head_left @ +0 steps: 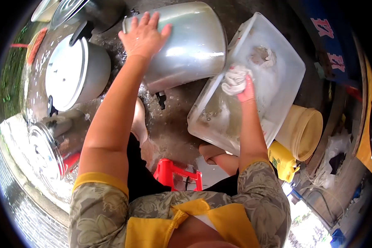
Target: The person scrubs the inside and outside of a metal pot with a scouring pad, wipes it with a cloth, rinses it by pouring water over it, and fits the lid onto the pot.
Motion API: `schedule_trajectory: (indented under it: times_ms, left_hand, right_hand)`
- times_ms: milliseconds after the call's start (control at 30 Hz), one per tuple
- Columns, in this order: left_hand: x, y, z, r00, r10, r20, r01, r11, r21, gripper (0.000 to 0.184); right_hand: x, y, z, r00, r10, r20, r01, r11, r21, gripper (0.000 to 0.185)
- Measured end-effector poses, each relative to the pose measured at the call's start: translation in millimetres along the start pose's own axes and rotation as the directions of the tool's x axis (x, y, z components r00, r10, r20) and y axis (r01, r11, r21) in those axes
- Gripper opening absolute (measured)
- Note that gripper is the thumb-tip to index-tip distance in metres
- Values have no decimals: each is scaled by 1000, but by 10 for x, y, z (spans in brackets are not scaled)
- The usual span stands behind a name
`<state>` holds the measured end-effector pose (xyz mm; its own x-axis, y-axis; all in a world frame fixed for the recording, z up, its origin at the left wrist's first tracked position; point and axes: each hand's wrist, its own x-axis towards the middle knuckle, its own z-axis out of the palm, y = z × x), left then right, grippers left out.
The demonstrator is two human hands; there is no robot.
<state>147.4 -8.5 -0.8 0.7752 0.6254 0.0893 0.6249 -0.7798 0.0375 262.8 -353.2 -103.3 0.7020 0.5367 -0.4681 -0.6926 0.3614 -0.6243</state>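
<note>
Left palm on the big pot (186, 45), wet cloth (234, 79) bunched in the right hand (247, 90) over the tub (295, 62).

The step in hand looks like wetting or rinsing the cloth — a judgement from its place above the cloudy water (217, 111). The pot seems to lie on its side at twelve o'clock, just beside the tub at two; the next move calls for a firm grip on the cloth and a steady palm against the pot rolling. The left hand (141, 39) rests flat near the pot's ten o'clock end, fingers spread. The cloth sits at ten o'clock from the right hand, touching its fingers, which close around one side — the wad hides some, so I cannot tell how each lies. The lidded pot (66, 72) stands apart at ten o'clock.
</note>
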Motion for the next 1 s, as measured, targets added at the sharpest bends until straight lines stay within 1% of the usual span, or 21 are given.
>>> schedule_trajectory:
  times_ms: [33,67,133,167,200,267,300,333,367,400,467,500,567,600,667,733,767,800,867,933,1000]
  left_hand:
    - [5,-18,-13,1000,-5,-15,5,1000,10,62]
    - [5,-31,-6,1000,5,-9,-5,1000,-16,62]
    - [-32,-5,-26,1000,-13,-13,13,1000,-5,63]
    - [-29,-23,14,1000,5,-20,-6,999,-33,63]
    - [-61,24,-40,1000,-11,21,12,1000,-26,63]
    - [-86,13,-62,1000,-8,23,8,1000,-23,64]
    - [-97,-55,11,999,24,38,-23,999,-33,65]
    - [-88,-58,83,996,75,52,-72,996,-49,66]
    - [-122,-67,50,994,93,62,-92,996,-13,68]
    - [-91,-4,32,994,92,62,-91,996,-15,68]
    - [-61,-57,-44,994,41,98,-29,992,-126,63]
    - [-65,-63,-71,991,48,126,-32,992,-121,65]
    - [-62,-76,-59,993,14,114,4,988,-156,66]
    - [-48,-22,-19,994,9,104,11,981,-193,67]
    - [-145,-81,-80,992,-18,128,43,980,-194,66]
    - [-105,-121,-73,967,139,215,-89,970,-228,70]
    - [-79,-361,-135,922,277,272,-171,919,-356,68]
    - [-65,-416,-96,923,276,268,-171,919,-356,68]
    - [-142,-621,-224,878,403,258,-379,915,-139,70]
    - [-221,-694,-274,883,397,253,-366,917,-161,69]
    - [-415,-929,-401,927,361,98,-353,931,-89,68]
  right_hand:
    - [-113,-114,407,998,-45,-35,43,998,-50,51]
    - [-134,-130,644,998,-46,-34,44,998,-51,51]
    - [-86,-119,1211,986,-156,65,165,970,-178,50]
    - [-118,-133,1302,984,-105,146,117,990,-78,44]
    - [62,95,1697,971,-194,138,221,949,-224,37]
    - [36,190,2208,978,-162,135,194,942,-272,27]
    - [141,400,2508,938,-266,221,340,827,-449,25]
    - [317,553,2731,877,-361,316,480,655,-584,24]
    - [614,579,2872,737,-491,464,631,256,-733,28]
    - [746,531,2877,737,-491,465,631,253,-733,28]
    - [921,523,2936,642,-641,421,514,-48,-856,32]
    - [988,474,2890,642,-640,422,514,-48,-856,32]
    - [1064,426,2847,568,-608,555,482,-300,-823,36]
    - [1072,369,2754,567,-608,556,483,-302,-822,36]
    - [926,337,2739,609,-597,522,250,-480,-841,39]
    - [789,230,2709,681,-562,470,182,-492,-852,44]
    - [684,192,2726,667,-583,464,175,-482,-858,43]
    - [659,94,2481,659,-613,437,132,-477,-869,43]
    - [549,-185,1870,762,-546,347,222,-283,-933,40]
    - [358,-240,1634,724,-619,303,126,-313,-941,38]
    - [138,-277,1047,701,-673,237,159,-176,-971,41]
